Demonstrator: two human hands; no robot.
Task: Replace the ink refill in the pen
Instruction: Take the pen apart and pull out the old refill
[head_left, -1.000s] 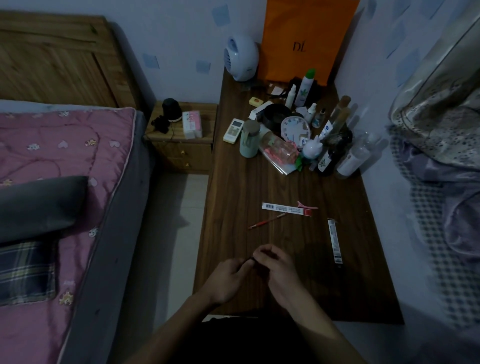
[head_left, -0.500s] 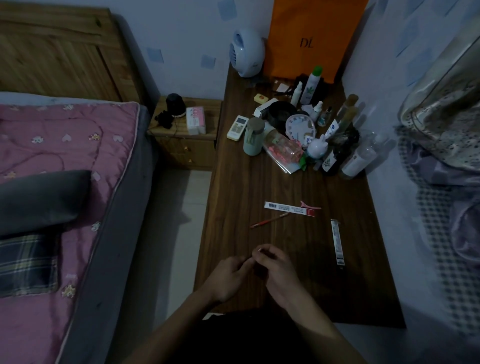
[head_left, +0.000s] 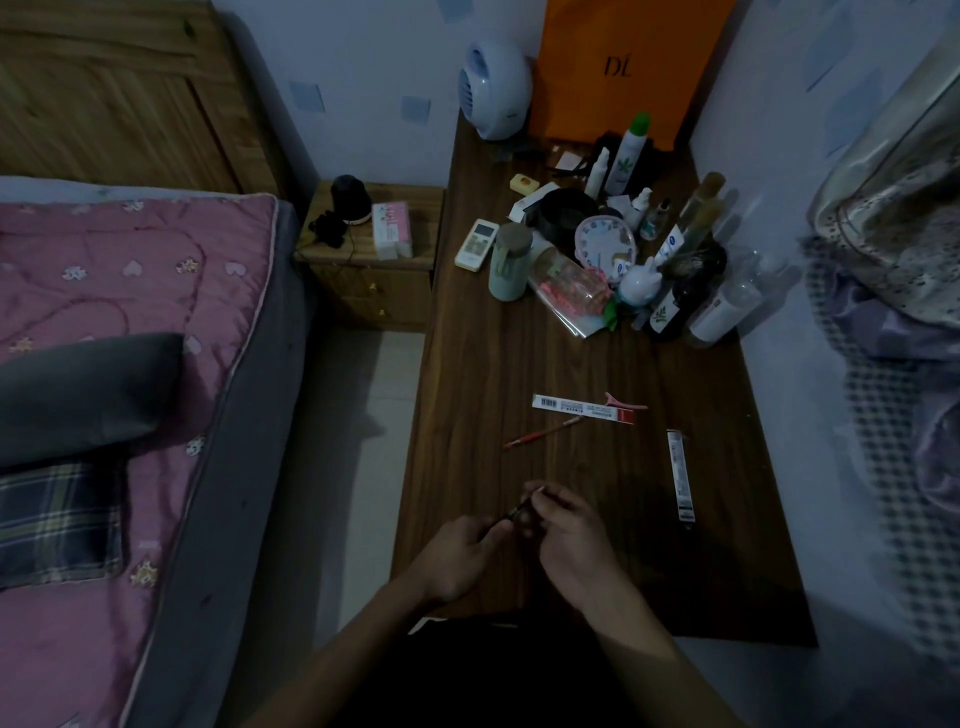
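My left hand (head_left: 460, 556) and my right hand (head_left: 566, 535) meet over the near part of the dark wooden desk (head_left: 519, 364). Between their fingertips they hold a thin dark pen (head_left: 517, 512), most of it hidden by the fingers. A red ink refill (head_left: 543, 432) lies loose on the desk beyond my hands. Behind it lies a white refill packet (head_left: 582, 409) with a barcode and a red end. A second long packet (head_left: 679, 475) lies to the right.
A pink hair clip (head_left: 626, 401) rests by the white packet. Bottles, a small clock (head_left: 605, 247), a cup, a remote and an orange bag (head_left: 623, 67) crowd the desk's far end. A bed with a pink quilt (head_left: 119, 322) stands to the left, a nightstand beside it.
My hands have drawn slightly apart and the dark pen now shows between the fingertips. The view has shifted a little. The refill and packets lie where they were.
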